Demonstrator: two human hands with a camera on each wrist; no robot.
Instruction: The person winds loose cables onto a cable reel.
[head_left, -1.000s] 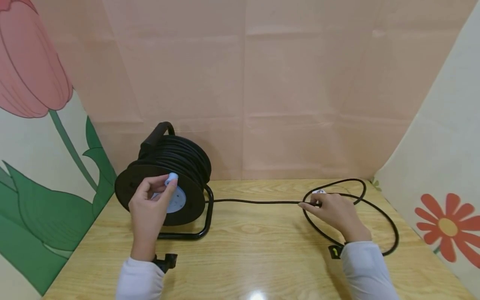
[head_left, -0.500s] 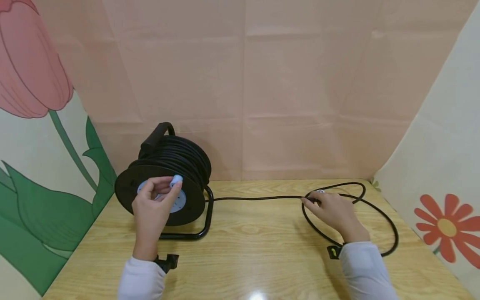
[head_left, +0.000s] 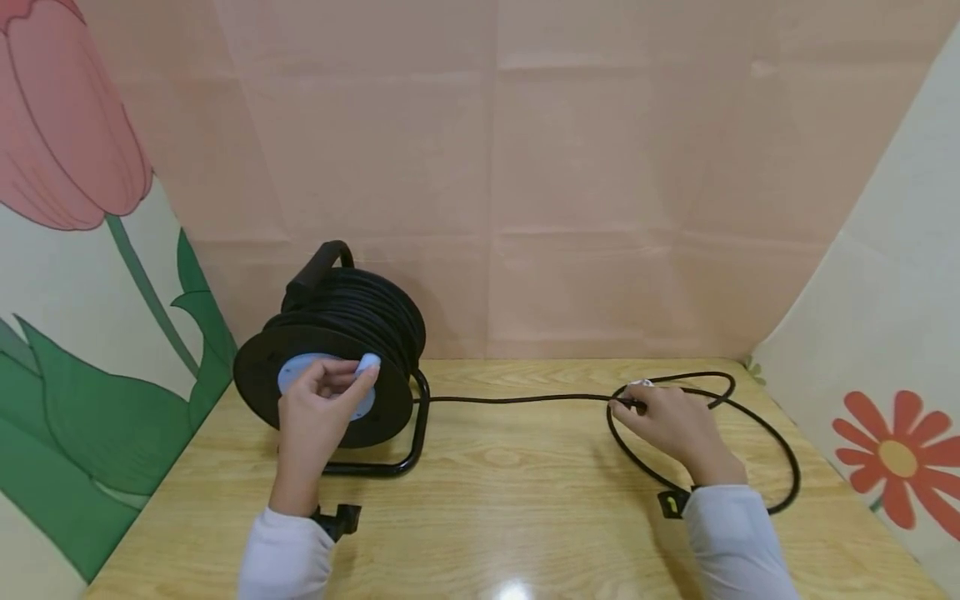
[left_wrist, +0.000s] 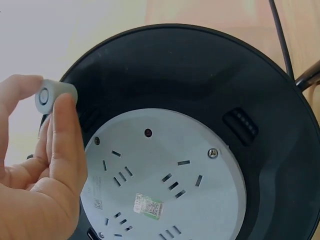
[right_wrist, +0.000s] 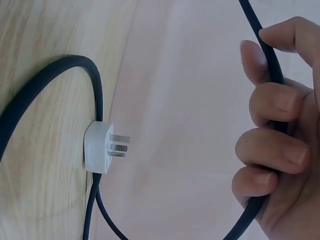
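Note:
A black cable reel [head_left: 352,317] stands on a tubular frame at the left, with a pale blue socket disc [left_wrist: 165,170] on its face. My left hand [head_left: 322,417] pinches the reel's small light-blue crank knob [left_wrist: 55,95] between thumb and fingers, in front of the disc. Out to the right, my right hand [head_left: 671,425] holds the black cable [right_wrist: 272,65], fingers curled round it. From that hand the cable runs left to the reel, close over the table. A white three-pin plug [right_wrist: 98,147] lies by the loose loop, mostly hidden behind the right hand in the head view.
The wooden table [head_left: 510,500] carries the reel and the loose cable loop [head_left: 787,454] at the right. A pink backdrop [head_left: 570,183] rises behind the table. Flower-printed panels stand at the left and right.
My left hand has moved right and slightly down with the knob, across the reel's face. The right hand has shifted slightly right overall, still gripping the cable.

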